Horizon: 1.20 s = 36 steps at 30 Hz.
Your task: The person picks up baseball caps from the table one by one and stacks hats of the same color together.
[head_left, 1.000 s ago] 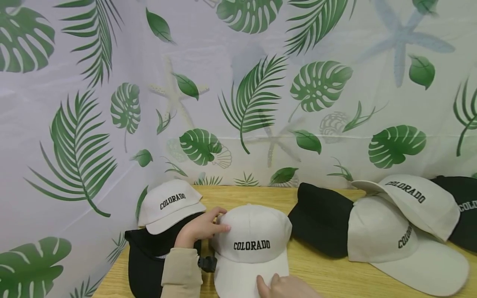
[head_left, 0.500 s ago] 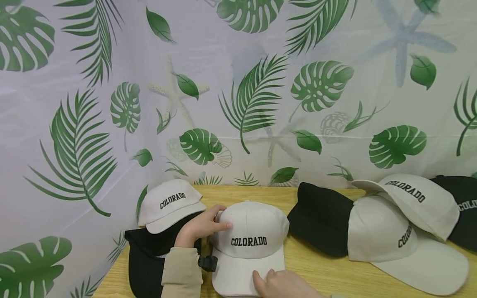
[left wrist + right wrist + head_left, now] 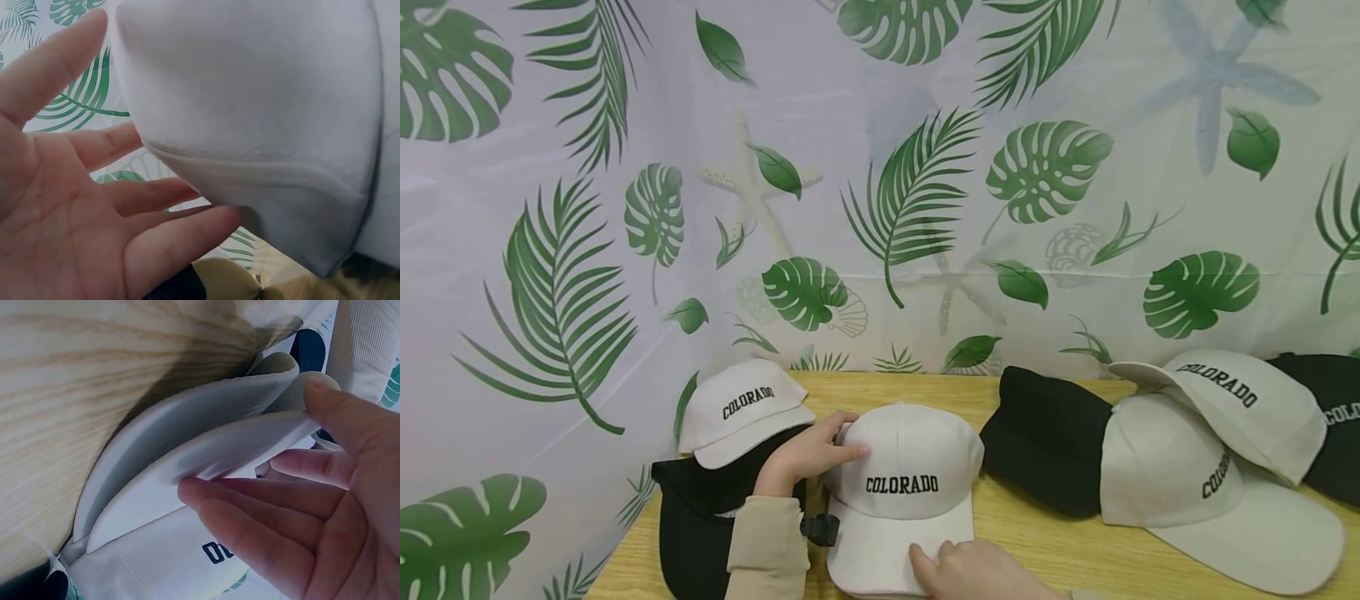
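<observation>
In the head view a white COLORADO cap (image 3: 898, 450) lies front up on the table, brim toward the near edge. My left hand (image 3: 808, 458) touches its crown's left side, thumb on the front panel; the left wrist view shows spread, fairly straight fingers of the left hand (image 3: 87, 206) along the white fabric (image 3: 250, 81). At the brim's right side my right hand (image 3: 973, 571) rests with a fingertip on top. Two white brims, one above the other, show in the right wrist view, and the right hand (image 3: 294, 506) touches the upper brim (image 3: 162, 469) with loosely bent fingers.
At left a white cap (image 3: 745, 412) overlaps a black cap (image 3: 688, 533). On the right lie a black cap (image 3: 1048, 442), two off-white caps (image 3: 1165, 458) (image 3: 1262, 408) and another black cap (image 3: 1341, 442). A leaf-patterned cloth (image 3: 820, 217) hangs behind the wooden table (image 3: 1037, 542).
Compared with one second ago, the middle white cap sits slightly farther back and to the left. My right hand has shifted a little the same way; my left hand has barely moved.
</observation>
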Motion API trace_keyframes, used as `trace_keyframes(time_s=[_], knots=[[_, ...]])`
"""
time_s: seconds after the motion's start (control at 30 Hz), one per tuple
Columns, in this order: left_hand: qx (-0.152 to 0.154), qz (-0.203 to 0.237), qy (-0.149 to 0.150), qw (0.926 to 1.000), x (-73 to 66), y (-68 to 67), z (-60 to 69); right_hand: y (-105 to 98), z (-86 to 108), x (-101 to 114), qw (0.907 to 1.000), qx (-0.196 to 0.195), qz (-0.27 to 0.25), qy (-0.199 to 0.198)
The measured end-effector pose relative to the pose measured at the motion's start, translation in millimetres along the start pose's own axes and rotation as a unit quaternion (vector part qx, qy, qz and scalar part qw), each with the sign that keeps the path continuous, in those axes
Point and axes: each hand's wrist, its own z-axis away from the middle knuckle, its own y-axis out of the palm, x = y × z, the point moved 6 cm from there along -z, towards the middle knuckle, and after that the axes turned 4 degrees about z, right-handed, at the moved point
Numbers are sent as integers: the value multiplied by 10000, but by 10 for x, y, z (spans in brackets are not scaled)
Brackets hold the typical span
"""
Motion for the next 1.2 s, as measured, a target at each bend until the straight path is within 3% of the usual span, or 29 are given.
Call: trace_keyframes(time_s=[0.2, 0.5, 0.83, 1.2], knots=[[81, 106, 23, 9999, 5, 16, -4, 1, -2, 17, 10000, -8, 46, 36], [-236, -245, -82, 9994, -36, -49, 32, -3, -5, -24, 9996, 124, -153, 222], [-993, -589, 116, 9932, -133, -260, 142, -47, 3, -75, 9992, 81, -339, 209], [-1554, -522, 162, 9863, -86, -460, 248, -62, -5, -82, 9984, 96, -510, 221]])
